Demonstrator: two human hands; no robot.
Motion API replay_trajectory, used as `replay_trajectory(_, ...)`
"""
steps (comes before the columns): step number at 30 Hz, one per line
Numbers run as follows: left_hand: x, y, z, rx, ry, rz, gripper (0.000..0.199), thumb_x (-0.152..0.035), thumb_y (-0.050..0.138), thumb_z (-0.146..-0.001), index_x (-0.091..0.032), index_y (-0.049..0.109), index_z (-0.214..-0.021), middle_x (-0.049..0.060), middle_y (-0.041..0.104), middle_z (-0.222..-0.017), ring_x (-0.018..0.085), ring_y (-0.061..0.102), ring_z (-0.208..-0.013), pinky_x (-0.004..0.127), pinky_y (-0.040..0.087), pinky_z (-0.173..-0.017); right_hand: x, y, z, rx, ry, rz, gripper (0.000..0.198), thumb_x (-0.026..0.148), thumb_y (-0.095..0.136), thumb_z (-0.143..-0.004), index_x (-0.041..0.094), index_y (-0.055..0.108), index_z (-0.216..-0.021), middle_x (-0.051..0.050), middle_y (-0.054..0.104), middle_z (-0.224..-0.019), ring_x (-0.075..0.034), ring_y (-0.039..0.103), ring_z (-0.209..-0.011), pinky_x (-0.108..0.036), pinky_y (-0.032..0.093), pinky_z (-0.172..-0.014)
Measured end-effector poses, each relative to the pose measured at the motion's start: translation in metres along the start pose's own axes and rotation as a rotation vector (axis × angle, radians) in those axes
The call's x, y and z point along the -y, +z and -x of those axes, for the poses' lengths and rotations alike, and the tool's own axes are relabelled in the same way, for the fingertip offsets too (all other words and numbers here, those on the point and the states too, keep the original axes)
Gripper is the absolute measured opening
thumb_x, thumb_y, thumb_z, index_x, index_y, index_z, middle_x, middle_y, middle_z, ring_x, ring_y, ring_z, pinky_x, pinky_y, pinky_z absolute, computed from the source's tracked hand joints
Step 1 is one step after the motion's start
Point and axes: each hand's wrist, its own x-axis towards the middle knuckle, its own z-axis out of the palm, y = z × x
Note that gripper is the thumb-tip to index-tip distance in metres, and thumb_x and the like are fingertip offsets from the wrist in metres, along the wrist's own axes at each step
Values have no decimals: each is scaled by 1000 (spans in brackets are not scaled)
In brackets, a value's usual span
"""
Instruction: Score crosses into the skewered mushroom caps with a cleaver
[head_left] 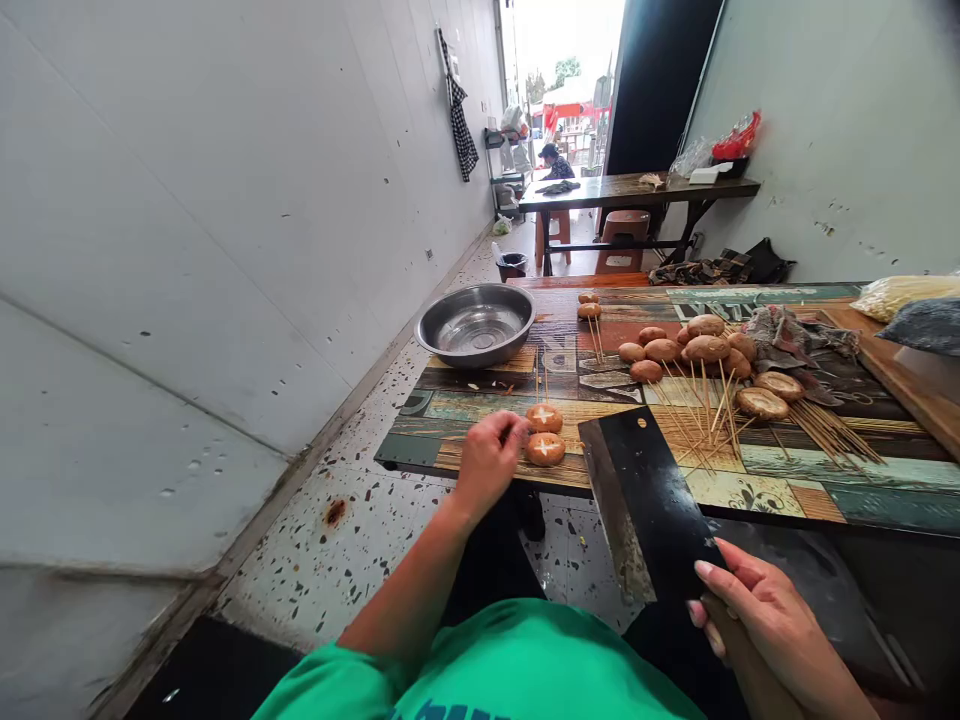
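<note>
My right hand [750,610] grips the handle of a broad dark cleaver [652,500], its blade reaching over the table's near edge. Curled fingers of my left hand [491,455] are at the left side of two brown mushrooms, a far one [544,418] and a near one [545,450]. Both caps bear white cross-shaped cuts. Two thin skewers [546,375] stick out beyond the far cap. Whether my left fingertips hold anything is hidden. To the right lies a pile of mushrooms [705,348] with loose bamboo skewers [709,420].
A metal basin [476,325] stands at the table's left end. Further back lie skewered mushrooms [589,311]. A crumpled cloth [795,345] and a wooden board [900,370] occupy the right side. Beyond are another table [622,188] and a seated person [556,162].
</note>
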Motion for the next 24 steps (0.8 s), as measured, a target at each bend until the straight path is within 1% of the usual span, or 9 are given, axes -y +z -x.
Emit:
replay_trajectory(2, -10, 11, 8, 104, 12, 92, 17, -28, 59, -87, -18, 64, -73, -1, 66, -71, 11, 57, -63, 23, 43, -60, 3, 4, 1, 7, -6, -22, 42, 60, 65, -73, 21, 51, -76, 1, 62, -50, -10, 47, -36, -21, 35, -40)
replay_trajectory(4, -17, 23, 13, 141, 1, 164, 11, -23, 64, -82, -19, 65, -72, 0, 68, -74, 12, 58, -64, 24, 45, -61, 4, 6, 2, 9, -16, -45, 43, 60, 67, -72, 21, 51, -76, 2, 59, -49, -10, 47, -36, -21, 35, -39)
replay_trajectory(8, -24, 39, 11, 112, -56, 314, 11, -20, 69, -77, -18, 64, -67, 1, 70, -78, 13, 63, -69, 24, 49, -62, 0, 5, 6, 1, -43, -20, 44, 62, 66, -73, 21, 51, -76, 2, 58, -47, -11, 47, -37, -22, 35, -40)
replay_trajectory(11, -27, 44, 7, 107, -100, 361, 12, -20, 70, -76, -18, 63, -66, 1, 69, -72, 12, 62, -64, 24, 49, -61, -1, 4, 8, 3, -57, 11, 45, 63, 65, -74, 20, 52, -75, 0, 60, -49, -11, 47, -38, -22, 35, -41)
replay_trajectory(14, -30, 46, 4, 119, -129, 373, 11, -20, 69, -75, -17, 63, -66, -1, 66, -65, 11, 59, -59, 23, 47, -58, 1, 4, 9, 18, -61, 9, 45, 63, 65, -75, 19, 53, -76, 0, 61, -50, -10, 47, -38, -21, 34, -42)
replay_trajectory(17, -31, 47, 3, 143, -161, 394, 11, -19, 68, -74, -16, 62, -65, -1, 63, -62, 10, 57, -56, 21, 44, -56, 4, 5, 9, 6, -53, 13, 47, 64, 65, -74, 19, 54, -76, 0, 61, -50, -10, 47, -39, -21, 35, -42)
replay_trajectory(21, -23, 40, -3, 181, -192, 413, 10, -19, 65, -74, -15, 61, -65, -1, 62, -62, 10, 56, -55, 20, 42, -54, 4, 5, 9, -5, -59, -5, 44, 62, 64, -75, 20, 52, -77, 1, 60, -49, -10, 46, -39, -21, 37, -41)
replay_trajectory(22, -19, 36, -6, 164, -192, 391, 9, -19, 64, -74, -15, 61, -66, -1, 63, -63, 10, 57, -56, 20, 42, -55, 3, 4, 8, -14, -64, -12, 43, 62, 64, -75, 20, 51, -77, 2, 60, -49, -10, 45, -38, -21, 37, -41)
replay_trajectory(24, -7, 24, -15, 70, -182, 270, 7, -20, 63, -76, -15, 63, -71, 0, 64, -67, 11, 59, -60, 20, 44, -59, 0, 3, 7, -43, -73, -28, 44, 62, 64, -74, 20, 50, -76, 2, 59, -48, -9, 44, -38, -20, 36, -40)
